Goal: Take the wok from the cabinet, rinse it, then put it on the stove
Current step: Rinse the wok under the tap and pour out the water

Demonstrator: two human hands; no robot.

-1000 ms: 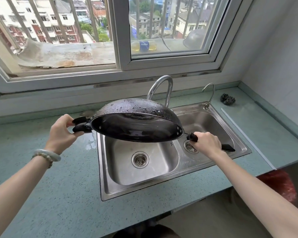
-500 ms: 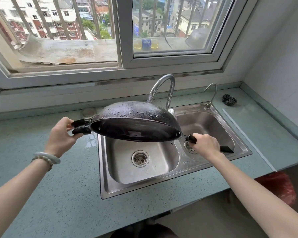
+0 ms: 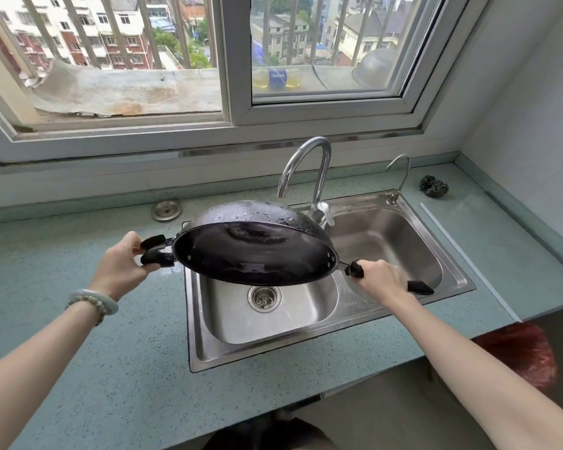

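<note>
A black, wet wok (image 3: 254, 245) hangs tipped over the left basin of the steel double sink (image 3: 273, 345), its hollow facing me and its beaded underside turned up and away. My left hand (image 3: 121, 266) grips the short loop handle on the wok's left. My right hand (image 3: 379, 279) is closed around the long black handle on its right, whose end sticks out past my wrist. No stove is in view.
The curved tap (image 3: 306, 170) rises just behind the wok, with a thin second spout (image 3: 400, 173) further right. A metal sink plug (image 3: 166, 210) lies on the green counter (image 3: 78, 368), a dark scourer (image 3: 434, 186) at back right. A red bag (image 3: 520, 352) sits below the counter's right end.
The wok has tilted further towards me, showing more of its inside. Both hands keep their hold on the handles over the left basin.
</note>
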